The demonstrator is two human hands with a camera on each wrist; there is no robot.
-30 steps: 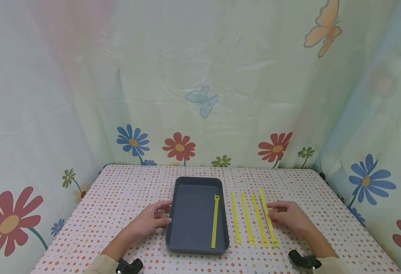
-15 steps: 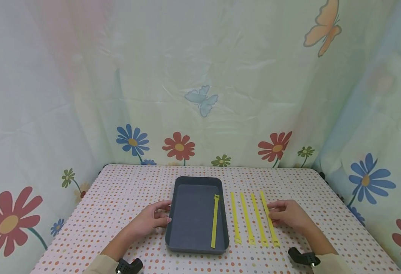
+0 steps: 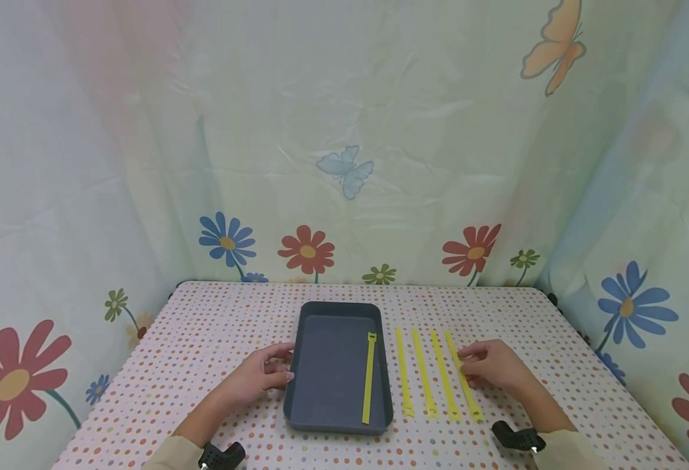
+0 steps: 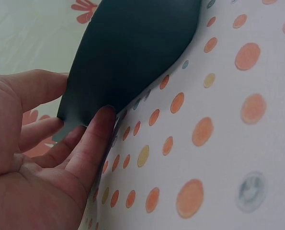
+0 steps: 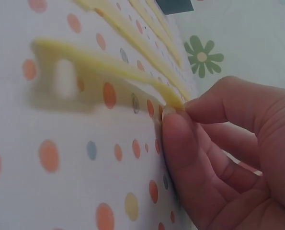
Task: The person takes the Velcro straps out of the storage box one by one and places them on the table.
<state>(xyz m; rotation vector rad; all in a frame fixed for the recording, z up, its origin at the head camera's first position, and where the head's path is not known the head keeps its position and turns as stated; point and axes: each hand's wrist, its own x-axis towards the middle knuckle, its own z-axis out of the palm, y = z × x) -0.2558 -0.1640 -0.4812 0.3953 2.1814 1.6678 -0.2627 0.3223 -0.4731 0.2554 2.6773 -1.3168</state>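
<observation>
In the head view my right hand (image 3: 495,367) pinches the rightmost yellow cable tie (image 3: 463,375) between thumb and forefinger. The right wrist view shows this cable tie (image 5: 104,62) with its slotted end raised slightly off the cloth. My left hand (image 3: 256,375) touches the left side of a dark grey tray (image 3: 326,425), its fingertips against the outer wall and edge. Inside the tray, along its right side, lies one yellow cable tie (image 3: 369,382), slotted end away from me. Between tray and right hand, three more yellow cable ties (image 3: 422,378) lie side by side, slotted ends toward me.
A dotted cloth (image 3: 232,310) covers the table. Behind and at both sides hangs a curtain (image 3: 415,130) printed with flowers and butterflies. Each wrist wears a black device, such as the one on the right (image 3: 517,436).
The rightmost cable tie has tilted: its far end dropped toward me and its slotted end shifted slightly right in my right hand's pinch. The left hand and tray stay put.
</observation>
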